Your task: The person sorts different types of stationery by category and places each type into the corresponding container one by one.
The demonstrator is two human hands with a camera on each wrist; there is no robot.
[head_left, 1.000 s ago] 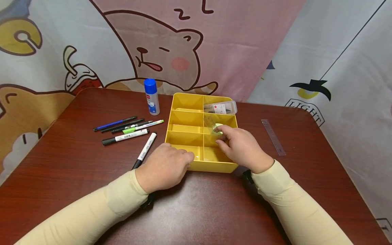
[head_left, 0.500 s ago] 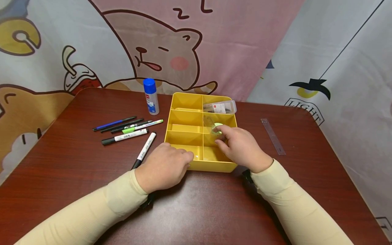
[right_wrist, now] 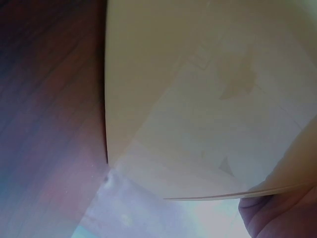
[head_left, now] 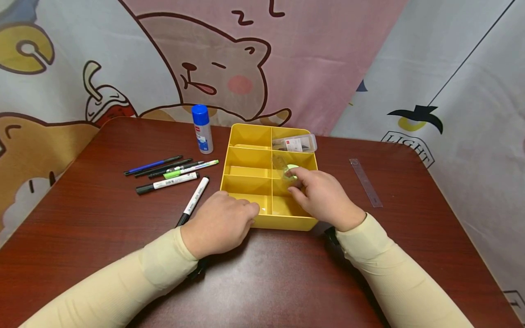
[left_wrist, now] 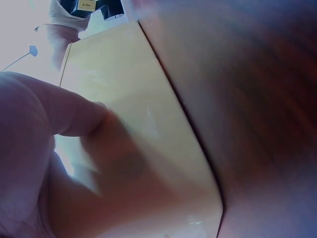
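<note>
A yellow organizer box [head_left: 287, 222] with several compartments stands mid-table. My left hand [head_left: 221, 223] grips its front-left rim, the thumb [left_wrist: 79, 116] against the outer front wall in the left wrist view. My right hand [head_left: 328, 198] reaches over the right side, thumb and index finger bent down into the box. Its index fingertip is at a small clear and light-green item [head_left: 292, 170] in the middle right compartment, and the fingers partly cover it. In the right wrist view the box's outer wall [right_wrist: 198, 114] hides most of the hand.
A clear plastic case [head_left: 297, 144] sticks out of the back right compartment. A blue-capped tube [head_left: 203, 132] stands left of the box. Several pens [head_left: 153, 166] and two white-and-black markers [head_left: 168, 183] lie further left. A clear ruler [head_left: 366, 183] lies at right.
</note>
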